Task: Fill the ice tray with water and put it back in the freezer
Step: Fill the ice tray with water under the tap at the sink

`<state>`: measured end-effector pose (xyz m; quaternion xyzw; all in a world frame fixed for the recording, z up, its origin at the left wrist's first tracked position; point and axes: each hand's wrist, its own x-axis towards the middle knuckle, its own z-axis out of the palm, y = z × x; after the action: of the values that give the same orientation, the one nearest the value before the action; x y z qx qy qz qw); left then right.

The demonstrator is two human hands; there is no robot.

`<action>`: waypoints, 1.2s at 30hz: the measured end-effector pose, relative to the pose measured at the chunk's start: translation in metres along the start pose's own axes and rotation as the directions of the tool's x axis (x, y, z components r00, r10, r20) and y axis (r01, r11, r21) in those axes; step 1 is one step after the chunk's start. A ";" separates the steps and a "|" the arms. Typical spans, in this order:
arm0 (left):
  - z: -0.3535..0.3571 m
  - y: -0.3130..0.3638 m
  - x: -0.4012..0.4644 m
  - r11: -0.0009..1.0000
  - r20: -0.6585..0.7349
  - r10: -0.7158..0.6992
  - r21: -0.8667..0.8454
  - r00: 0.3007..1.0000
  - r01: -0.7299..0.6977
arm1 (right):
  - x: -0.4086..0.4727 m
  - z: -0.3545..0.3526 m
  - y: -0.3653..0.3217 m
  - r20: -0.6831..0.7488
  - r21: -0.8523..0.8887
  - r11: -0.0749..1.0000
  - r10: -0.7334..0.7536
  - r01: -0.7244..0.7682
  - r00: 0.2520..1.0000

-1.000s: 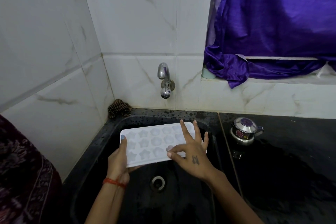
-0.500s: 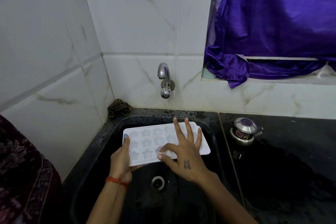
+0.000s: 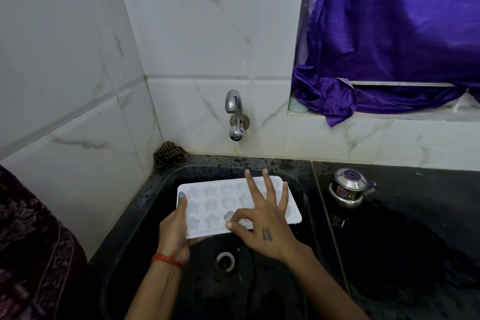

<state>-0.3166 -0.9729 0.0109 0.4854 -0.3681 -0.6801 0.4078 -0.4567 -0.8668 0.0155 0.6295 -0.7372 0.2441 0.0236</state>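
Observation:
A white ice tray with star and flower shaped cells is held level over the black sink. My left hand grips its left end, thumb on top and fingers underneath. My right hand lies over the tray's right half with three fingers spread straight, while its thumb and forefinger meet at a cell near the front edge. A chrome tap juts from the tiled wall above the tray; no water runs from it. The tray's right cells are hidden under my right hand.
A round drain sits in the sink bottom below the tray. A small steel pot stands on the wet black counter at right. A dark scrubber lies in the back left corner. A purple curtain hangs over the ledge.
My right hand slid leftward across the tray, and its thumb and forefinger have closed together at a front cell. The tray shifted slightly right; my left hand keeps its grip.

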 end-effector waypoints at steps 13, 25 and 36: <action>-0.001 0.001 -0.004 1.000 -0.025 0.014 0.003 1.000 -0.014 | -0.001 0.006 -0.004 0.095 0.150 0.986 0.065 -0.078 0.993; -0.002 -0.003 -0.002 1.000 -0.007 -0.005 0.001 1.000 0.005 | -0.005 0.004 -0.001 0.011 -0.038 0.999 0.014 -0.013 1.000; -0.003 -0.004 -0.002 1.000 -0.016 -0.019 0.005 1.000 0.019 | -0.004 0.005 -0.003 0.107 0.169 0.982 0.067 -0.084 0.992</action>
<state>-0.3145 -0.9700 0.0077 0.4954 -0.3620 -0.6792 0.4028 -0.4520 -0.8654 0.0103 0.6122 -0.7370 0.2759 -0.0775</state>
